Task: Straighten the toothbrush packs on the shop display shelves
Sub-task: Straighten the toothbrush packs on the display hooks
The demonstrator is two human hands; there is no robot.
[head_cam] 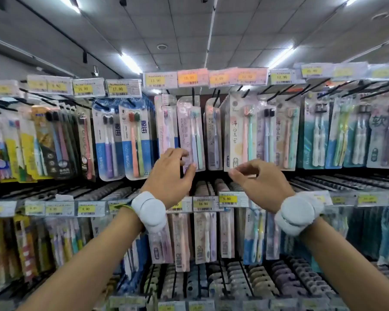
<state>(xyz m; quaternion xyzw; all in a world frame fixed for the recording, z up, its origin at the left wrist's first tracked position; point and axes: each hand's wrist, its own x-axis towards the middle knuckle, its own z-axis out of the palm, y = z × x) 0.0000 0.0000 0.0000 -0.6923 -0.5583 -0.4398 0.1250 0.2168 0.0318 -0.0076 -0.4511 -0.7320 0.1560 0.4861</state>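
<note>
Toothbrush packs hang in rows from black hooks on the display wall. My left hand (pixel 172 173) is raised at the bottom of a pink pack (pixel 190 131) with a blue and a green brush; its fingers are apart and the fingertips touch the pack's lower edge. The pack hangs slightly tilted. My right hand (pixel 258 181) is below a cream pack (pixel 236 133) holding a pink and a teal brush, thumb and forefinger curled close at its bottom corner, with nothing clearly gripped. A pale pink pack (pixel 166 124) hangs just left of my left hand. Both wrists carry white bands.
Yellow and orange price tags (pixel 189 77) line the top rail, and more tags (pixel 228 199) run along the rail below my hands. A lower row of packs (pixel 203 234) hangs beneath. Blue-and-white packs (pixel 121 140) hang to the left, teal packs (pixel 317 135) to the right.
</note>
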